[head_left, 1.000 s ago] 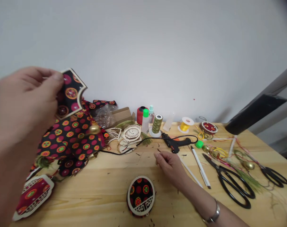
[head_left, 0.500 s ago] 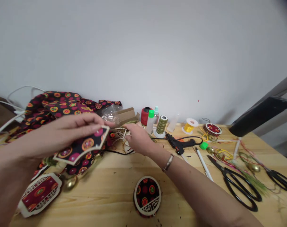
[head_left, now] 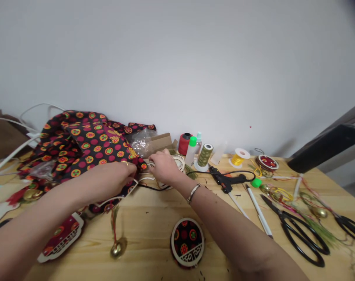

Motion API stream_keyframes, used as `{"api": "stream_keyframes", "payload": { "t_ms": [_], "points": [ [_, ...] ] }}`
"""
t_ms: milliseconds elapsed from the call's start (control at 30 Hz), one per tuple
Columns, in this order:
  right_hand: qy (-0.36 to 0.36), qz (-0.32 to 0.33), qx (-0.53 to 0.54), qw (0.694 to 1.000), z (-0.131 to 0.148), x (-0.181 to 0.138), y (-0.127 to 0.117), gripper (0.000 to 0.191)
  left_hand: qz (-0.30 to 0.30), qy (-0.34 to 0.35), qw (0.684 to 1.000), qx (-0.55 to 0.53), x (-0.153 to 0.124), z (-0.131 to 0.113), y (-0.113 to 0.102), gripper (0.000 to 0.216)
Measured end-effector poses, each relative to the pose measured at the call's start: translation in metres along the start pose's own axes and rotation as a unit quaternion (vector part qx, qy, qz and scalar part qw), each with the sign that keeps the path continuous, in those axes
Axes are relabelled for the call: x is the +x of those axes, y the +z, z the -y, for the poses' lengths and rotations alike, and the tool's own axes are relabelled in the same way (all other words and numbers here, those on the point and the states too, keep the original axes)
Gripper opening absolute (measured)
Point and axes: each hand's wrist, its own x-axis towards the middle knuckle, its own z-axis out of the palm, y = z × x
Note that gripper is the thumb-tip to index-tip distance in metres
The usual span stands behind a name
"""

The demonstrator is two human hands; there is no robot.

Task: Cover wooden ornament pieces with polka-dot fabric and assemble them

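My left hand (head_left: 117, 177) has its fingers curled over a fabric-covered panel (head_left: 129, 189) with a pale wooden edge; the hand hides most of it. Below the panel, a brass bell (head_left: 116, 249) is on a green and red cord. My right hand (head_left: 165, 167) is closed, fingers pointing down, among pale wooden cutouts (head_left: 179, 160); its fingertips are hidden. Between the hands is a bit of patterned fabric (head_left: 142, 166). A round ornament (head_left: 188, 242) with dark patterned fabric and a wooden rim lies in front. A red-fabric ornament (head_left: 63, 236) is partly behind my left forearm.
Patterned cloth (head_left: 89, 140) is heaped at back left. Along the wall stand a red thread spool (head_left: 184, 144), a green-capped bottle (head_left: 191, 151), a green thread cone (head_left: 205, 156) and a yellow cord spool (head_left: 239, 157). A glue gun (head_left: 227, 180), white pen (head_left: 258, 210) and black scissors (head_left: 300, 230) lie right.
My left hand has moved right and lowered the panel towards the cutouts. The brass bell shows farther right and nearer the front. My right hand stays among the cutouts; the view has shifted slightly.
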Motion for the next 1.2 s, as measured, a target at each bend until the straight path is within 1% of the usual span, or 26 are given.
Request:
{"api": "stream_keyframes", "payload": {
  "t_ms": [67, 100, 233, 333, 400, 500, 633, 667, 700, 733, 767, 800, 867, 900, 933, 1000, 1033, 1067, 1100, 1133, 1167, 1200],
  "points": [
    [0.009, 0.014, -0.003, 1.0, 0.001, 0.0, 0.001, 0.023, 0.044, 0.003, 0.998, 0.049, 0.003, 0.0, -0.006, 0.016],
    [0.014, 0.021, -0.003, 1.0, 0.002, 0.0, 0.001, 0.023, 0.053, 0.0, 0.997, 0.063, 0.004, 0.0, -0.01, 0.016],
    [0.028, 0.036, 0.012, 0.999, 0.005, 0.0, 0.002, 0.018, 0.045, -0.028, 0.996, 0.077, 0.009, 0.001, -0.02, 0.019],
    [0.039, 0.029, 0.036, 0.998, 0.005, -0.001, -0.003, 0.018, 0.042, -0.038, 0.995, 0.08, 0.012, 0.006, -0.023, 0.022],
    [0.053, 0.008, 0.054, 0.997, 0.003, -0.003, -0.012, 0.018, 0.039, -0.04, 0.995, 0.079, 0.013, 0.008, -0.024, 0.022],
    [0.088, -0.039, 0.081, 0.992, -0.003, -0.01, -0.03, 0.018, 0.029, -0.044, 0.996, 0.073, 0.015, 0.009, -0.022, 0.022],
    [0.131, -0.102, 0.118, 0.979, -0.014, -0.029, -0.058, 0.022, 0.005, -0.047, 0.997, 0.06, 0.019, 0.005, -0.018, 0.02],
    [0.14, -0.127, 0.139, 0.972, -0.016, -0.035, -0.065, 0.022, -0.007, -0.046, 0.997, 0.055, 0.021, 0.004, -0.018, 0.02],
    [0.148, -0.166, 0.189, 0.956, -0.019, -0.042, -0.072, 0.02, -0.023, -0.047, 0.997, 0.05, 0.022, 0.002, -0.018, 0.019],
    [0.155, -0.203, 0.249, 0.934, -0.021, -0.05, -0.079, 0.018, -0.042, -0.048, 0.997, 0.043, 0.024, -0.001, -0.019, 0.018],
    [0.156, -0.231, 0.316, 0.907, -0.023, -0.059, -0.085, 0.017, -0.063, -0.05, 0.996, 0.035, 0.026, -0.004, -0.02, 0.018],
    [0.163, -0.245, 0.391, 0.872, -0.026, -0.068, -0.091, 0.017, -0.089, -0.054, 0.994, 0.025, 0.027, -0.008, -0.021, 0.018],
    [0.186, -0.237, 0.506, 0.808, -0.032, -0.086, -0.099, 0.021, -0.158, -0.07, 0.985, 0.001, 0.031, -0.018, -0.022, 0.021],
    [0.201, -0.225, 0.543, 0.784, -0.036, -0.095, -0.101, 0.022, -0.2, -0.081, 0.976, -0.012, 0.034, -0.023, -0.023, 0.025],
    [0.215, -0.206, 0.569, 0.767, -0.041, -0.103, -0.101, 0.024, -0.242, -0.09, 0.966, -0.024, 0.036, -0.028, -0.023, 0.029],
    [0.241, -0.178, 0.596, 0.745, -0.052, -0.119, -0.097, 0.026, -0.324, -0.107, 0.939, -0.045, 0.042, -0.037, -0.023, 0.038],
    [0.252, -0.168, 0.601, 0.739, -0.057, -0.125, -0.093, 0.027, -0.366, -0.108, 0.923, -0.056, 0.046, -0.04, -0.023, 0.04],
    [0.265, -0.16, 0.605, 0.734, -0.062, -0.131, -0.088, 0.028, -0.401, -0.101, 0.909, -0.059, 0.05, -0.043, -0.023, 0.041],
    [0.277, -0.152, 0.607, 0.729, -0.066, -0.136, -0.084, 0.029, -0.423, -0.086, 0.9, -0.055, 0.054, -0.044, -0.022, 0.041],
    [0.284, -0.145, 0.608, 0.727, -0.07, -0.14, -0.079, 0.029, -0.43, -0.067, 0.899, -0.046, 0.058, -0.045, -0.02, 0.041],
    [0.29, -0.138, 0.608, 0.726, -0.072, -0.143, -0.075, 0.03, -0.422, -0.045, 0.905, -0.035, 0.062, -0.044, -0.018, 0.039],
    [0.293, -0.133, 0.609, 0.725, -0.074, -0.146, -0.072, 0.03, -0.397, -0.024, 0.917, -0.023, 0.065, -0.043, -0.015, 0.035]
  ]
}}
